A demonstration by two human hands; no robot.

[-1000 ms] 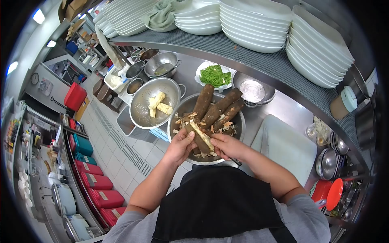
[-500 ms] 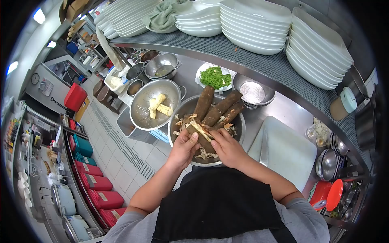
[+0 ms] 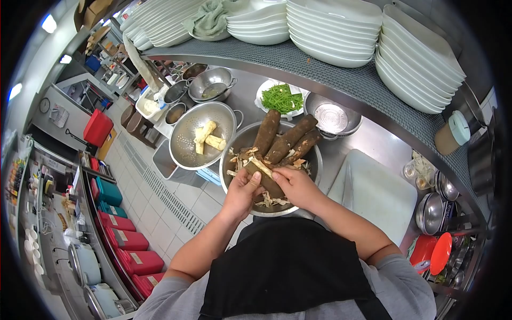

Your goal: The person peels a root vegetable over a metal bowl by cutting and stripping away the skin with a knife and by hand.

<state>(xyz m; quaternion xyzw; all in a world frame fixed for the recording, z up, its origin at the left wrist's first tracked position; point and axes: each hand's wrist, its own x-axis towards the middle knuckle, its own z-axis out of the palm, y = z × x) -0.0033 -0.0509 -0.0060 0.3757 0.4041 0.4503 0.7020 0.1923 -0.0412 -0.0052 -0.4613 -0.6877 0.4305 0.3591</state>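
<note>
In the head view, a large steel bowl [image 3: 319, 173] in front of me holds several thick brown-skinned vegetables [image 3: 288, 140] among curled peelings [image 3: 271, 201]. My left hand [image 3: 241, 191] is closed around the near end of a partly peeled brown vegetable [image 3: 273, 188] with a pale yellow strip showing along it. From the other side, my right hand [image 3: 295, 186] is closed with its thumb and fingers pressed at that pale strip. Left of the bowl, a colander [image 3: 182, 140] holds pale peeled pieces [image 3: 208, 137].
A white cutting board [image 3: 381, 197] with a knife [image 3: 348, 186] lies to the right. Beyond the bowl stand a plate of chopped greens [image 3: 281, 100] and a steel basin [image 3: 349, 122]. A shelf edge [image 3: 256, 68] with stacked white dishes [image 3: 333, 32] crosses overhead.
My right hand has shifted slightly left and its fingers have drawn in closer to the pale strip. My left hand stays nearly in place.
</note>
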